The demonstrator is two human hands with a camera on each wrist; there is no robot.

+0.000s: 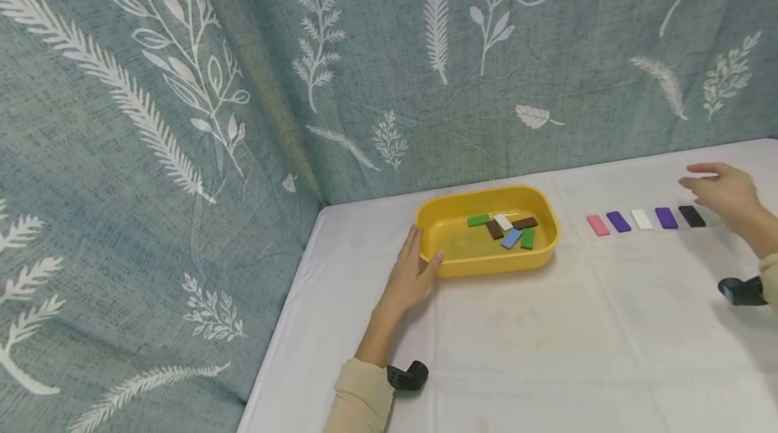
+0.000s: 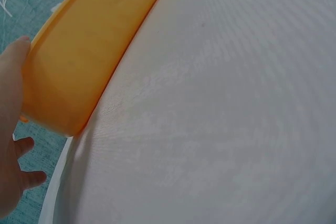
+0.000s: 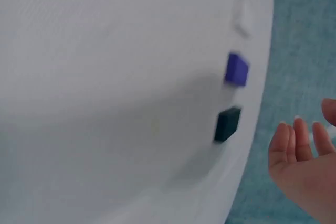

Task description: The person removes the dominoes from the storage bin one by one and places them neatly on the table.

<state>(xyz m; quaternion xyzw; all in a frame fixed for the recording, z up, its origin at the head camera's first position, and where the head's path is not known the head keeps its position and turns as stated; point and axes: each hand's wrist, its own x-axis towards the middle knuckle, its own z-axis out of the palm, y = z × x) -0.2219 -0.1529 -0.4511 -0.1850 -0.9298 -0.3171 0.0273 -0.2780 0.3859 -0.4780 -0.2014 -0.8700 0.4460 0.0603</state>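
Your left hand (image 1: 407, 281) touched the tray (image 1: 489, 266), fingers straight, thumb apart; six blocks (image 1: 494, 230) lay inside. Your right hand (image 1: 728, 195), fingers loosely bent, was near the black block (image 1: 691, 216), outside the tray.

blocks (image 1: 512, 238) in tray (image 1: 486, 267) | block row (image 1: 641, 219) right of tray | curtain (image 1: 462, 119) behind both

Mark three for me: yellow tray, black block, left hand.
Yellow tray (image 1: 486, 267): head view, outer near wall.
Black block (image 1: 691, 216): head view, middle of its top face.
Left hand (image 1: 408, 277): head view, back of the hand.
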